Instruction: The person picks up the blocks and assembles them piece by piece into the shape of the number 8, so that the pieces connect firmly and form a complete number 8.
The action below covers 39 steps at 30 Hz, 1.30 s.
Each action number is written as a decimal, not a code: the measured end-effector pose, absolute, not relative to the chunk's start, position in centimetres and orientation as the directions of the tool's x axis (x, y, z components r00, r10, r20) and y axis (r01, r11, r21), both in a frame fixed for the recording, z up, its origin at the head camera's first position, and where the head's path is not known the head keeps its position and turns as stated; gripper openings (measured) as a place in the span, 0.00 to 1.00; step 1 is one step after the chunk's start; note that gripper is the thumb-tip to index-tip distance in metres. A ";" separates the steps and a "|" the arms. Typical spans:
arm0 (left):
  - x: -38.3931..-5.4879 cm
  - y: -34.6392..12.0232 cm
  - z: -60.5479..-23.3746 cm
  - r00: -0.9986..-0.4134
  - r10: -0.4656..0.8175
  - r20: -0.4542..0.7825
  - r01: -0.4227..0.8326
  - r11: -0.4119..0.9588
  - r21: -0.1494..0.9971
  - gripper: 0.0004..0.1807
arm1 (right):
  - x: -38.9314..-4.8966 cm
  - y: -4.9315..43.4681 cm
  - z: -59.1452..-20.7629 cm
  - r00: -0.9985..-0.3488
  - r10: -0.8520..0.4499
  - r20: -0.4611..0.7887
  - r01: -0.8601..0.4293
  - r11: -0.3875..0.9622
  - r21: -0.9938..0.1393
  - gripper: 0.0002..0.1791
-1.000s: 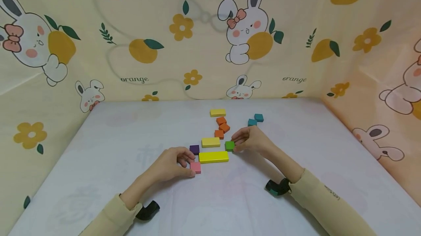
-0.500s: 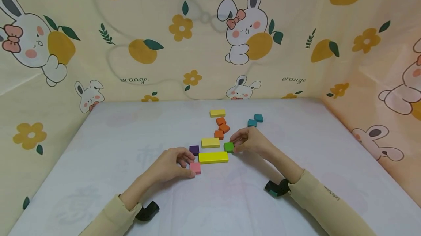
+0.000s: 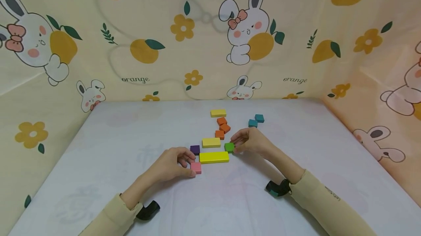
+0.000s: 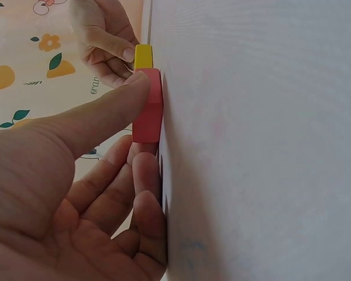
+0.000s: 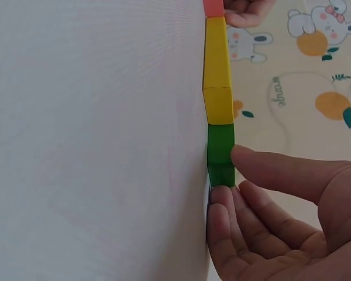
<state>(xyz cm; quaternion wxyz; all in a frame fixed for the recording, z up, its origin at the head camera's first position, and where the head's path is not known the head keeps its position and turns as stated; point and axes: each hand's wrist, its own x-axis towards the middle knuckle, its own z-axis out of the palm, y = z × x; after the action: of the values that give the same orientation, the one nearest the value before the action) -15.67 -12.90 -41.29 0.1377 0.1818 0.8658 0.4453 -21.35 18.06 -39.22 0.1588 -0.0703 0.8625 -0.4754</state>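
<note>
We count eleven blocks on the white table (image 3: pixel 98 155): three yellow, three orange, two teal, and one each of purple, pink and green. Two bare hands are at work among them. The left hand (image 3: pixel 172 163) has the pink block (image 3: pixel 196 168) pinched between thumb and fingers, at the near left corner of the long yellow block (image 3: pixel 214 158). The right hand (image 3: pixel 252 141) grips the green block (image 3: pixel 228 148) the same way, at the far right corner of that long block. The purple block (image 3: pixel 195 150) lies just beyond the left fingertips; we cannot tell whether they touch it. Behind sit two shorter yellow blocks (image 3: pixel 211 143), with the three orange blocks (image 3: pixel 225 128) in a crooked line between them. The two teal blocks (image 3: pixel 252 123) are farther right, past the right hand.

Fingers cover part of the green block in the head view. The right wrist view cuts off the pink block at its top edge. Both sleeves (image 3: pixel 329 203) run out of the head view, and two black pieces (image 3: pixel 148 210) poke from the cuffs, partly hidden.
</note>
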 end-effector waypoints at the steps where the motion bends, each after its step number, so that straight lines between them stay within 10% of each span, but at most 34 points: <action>1: -15.7 -12.9 -41.3 -0.896 0.438 -0.076 0.193 0.538 0.820 0.22 | -21.3 18.1 -39.2 -0.940 -0.270 -0.208 0.032 0.538 -0.842 0.18; 39: -15.5 -13.0 -41.4 -0.890 0.451 -0.069 0.208 0.536 0.818 0.22 | -23.9 23.0 -37.1 -0.980 -0.190 -0.066 -0.034 0.481 -0.876 0.19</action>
<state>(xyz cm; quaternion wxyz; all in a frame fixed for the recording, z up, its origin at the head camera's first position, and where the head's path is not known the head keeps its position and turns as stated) -15.51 -13.04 -41.45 0.1373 0.1906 0.8656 0.4422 -23.87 23.00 -37.11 0.0773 -0.0653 0.8570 -0.5054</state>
